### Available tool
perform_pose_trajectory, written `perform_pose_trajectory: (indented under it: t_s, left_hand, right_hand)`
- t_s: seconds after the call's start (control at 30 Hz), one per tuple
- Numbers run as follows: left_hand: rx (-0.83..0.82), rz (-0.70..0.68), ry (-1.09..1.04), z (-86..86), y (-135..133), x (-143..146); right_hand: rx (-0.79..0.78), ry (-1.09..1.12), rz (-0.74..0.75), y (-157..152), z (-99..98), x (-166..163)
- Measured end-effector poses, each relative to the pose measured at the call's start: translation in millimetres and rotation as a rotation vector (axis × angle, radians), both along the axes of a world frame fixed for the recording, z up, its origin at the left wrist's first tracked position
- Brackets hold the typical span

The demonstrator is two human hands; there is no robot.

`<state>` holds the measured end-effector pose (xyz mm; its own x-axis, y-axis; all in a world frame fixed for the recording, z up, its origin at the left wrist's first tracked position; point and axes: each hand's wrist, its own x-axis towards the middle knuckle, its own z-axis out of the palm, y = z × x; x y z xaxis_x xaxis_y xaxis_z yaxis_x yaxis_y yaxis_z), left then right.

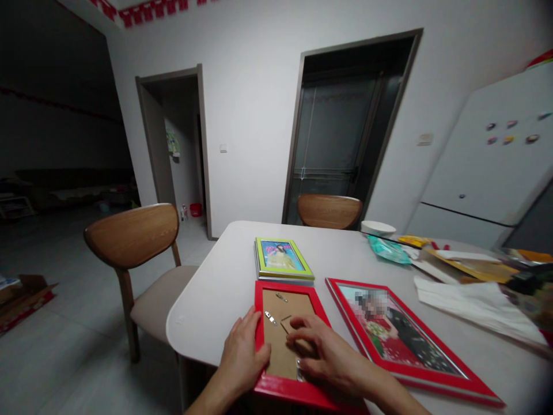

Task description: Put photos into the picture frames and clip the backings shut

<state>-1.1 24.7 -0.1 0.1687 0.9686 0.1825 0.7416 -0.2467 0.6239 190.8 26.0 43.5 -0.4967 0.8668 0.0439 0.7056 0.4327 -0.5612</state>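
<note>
A red picture frame (260, 300) lies face down near the front edge of the white table (207, 300), its brown backing board (283, 311) up. My left hand (242, 351) lies flat over the frame's left rail, fingers stretched out. My right hand (322, 351) rests on the backing board with its fingers curled and pressed down near a small metal clip (271, 316). A second clip (281, 297) sits further up the board. I cannot make out anything held in the right hand.
A larger red frame (432, 357) with a photo lies face up to the right. A green frame (283, 257) sits on a stack behind. Papers, a teal packet (387, 249) and a white bowl (378, 228) clutter the far right. Wooden chairs (133, 236) stand at left and far side.
</note>
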Motion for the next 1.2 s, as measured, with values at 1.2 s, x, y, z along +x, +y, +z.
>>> perform_pose_trajectory:
  t_s: [1.2]
  left_hand:
    - [0.019, 0.011, 0.039, 2.4, -2, 1]
  right_hand:
    - [0.143, -0.055, -0.309, 2, -12.5, -10]
